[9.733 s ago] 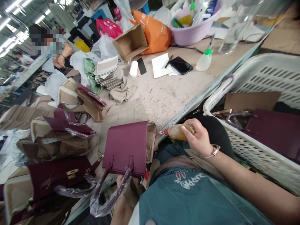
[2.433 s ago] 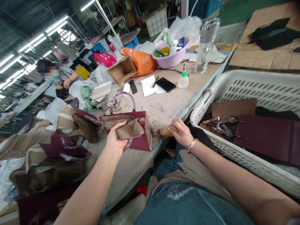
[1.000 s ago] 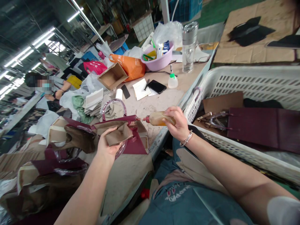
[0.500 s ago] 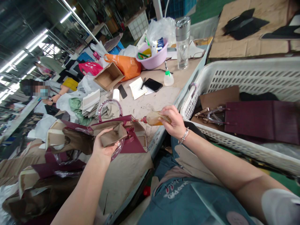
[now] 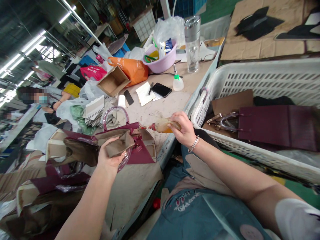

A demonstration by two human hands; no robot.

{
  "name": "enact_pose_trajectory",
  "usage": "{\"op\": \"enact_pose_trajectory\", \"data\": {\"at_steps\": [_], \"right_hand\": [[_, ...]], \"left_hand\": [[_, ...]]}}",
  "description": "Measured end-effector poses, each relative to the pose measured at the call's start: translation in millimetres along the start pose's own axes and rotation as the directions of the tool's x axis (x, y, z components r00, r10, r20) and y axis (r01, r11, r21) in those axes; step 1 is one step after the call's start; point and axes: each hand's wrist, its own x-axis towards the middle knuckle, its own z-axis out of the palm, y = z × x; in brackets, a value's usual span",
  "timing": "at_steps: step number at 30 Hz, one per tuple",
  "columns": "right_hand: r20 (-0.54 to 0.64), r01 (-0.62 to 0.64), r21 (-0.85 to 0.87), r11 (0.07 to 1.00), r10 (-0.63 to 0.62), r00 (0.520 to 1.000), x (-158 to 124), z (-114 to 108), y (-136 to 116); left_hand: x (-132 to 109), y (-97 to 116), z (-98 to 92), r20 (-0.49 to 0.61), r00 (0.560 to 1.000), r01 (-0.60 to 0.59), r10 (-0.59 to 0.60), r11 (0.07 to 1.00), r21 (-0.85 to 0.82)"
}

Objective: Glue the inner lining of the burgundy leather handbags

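Observation:
In my right hand [image 5: 183, 128] is a squeeze bottle [image 5: 161, 126] of amber liquid, tipped on its side. Its red nozzle points left at the edge of a burgundy handbag [image 5: 143, 151] on the table. My left hand [image 5: 111, 155] grips the brown lining [image 5: 120, 143] of that bag, which is pulled up and folded over. The bag's plastic-wrapped handle [image 5: 116, 109] stands up behind the opening. Whether the nozzle tip touches the bag I cannot tell. More unfinished burgundy bags [image 5: 72, 150] with brown linings lie to the left.
A white plastic basket [image 5: 260, 75] holding a burgundy bag stands right of the table. Farther back on the table are a phone [image 5: 161, 89], a small green-capped bottle [image 5: 178, 82], a glass flask [image 5: 192, 50], a purple basin [image 5: 162, 63] and a cardboard box [image 5: 113, 81]. A masked person [image 5: 47, 100] sits at left.
The whole view shifts slightly to the left. Both hands keep their hold, and the bottle nozzle stays at the bag's edge.

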Motion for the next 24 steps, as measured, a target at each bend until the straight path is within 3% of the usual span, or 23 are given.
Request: {"op": "enact_pose_trajectory", "data": {"at_steps": [6,17,24], "right_hand": [[0.068,-0.059,0.004,0.998,0.058,0.996,-13,1,4],[-0.060,-0.047,0.015,0.999,0.048,0.997,16,6,-4],[-0.091,-0.123,0.047,0.991,0.126,0.988,2,0,0]], "left_hand": [[1,-1,-0.2,0.026,1.000,0.003,-0.003,1.000,0.013],[-3,0,0.5,0.040,0.999,0.018,-0.018,1.000,0.025],[-4,-1,1.7,-0.006,1.000,-0.009,0.009,0.999,0.037]]}}
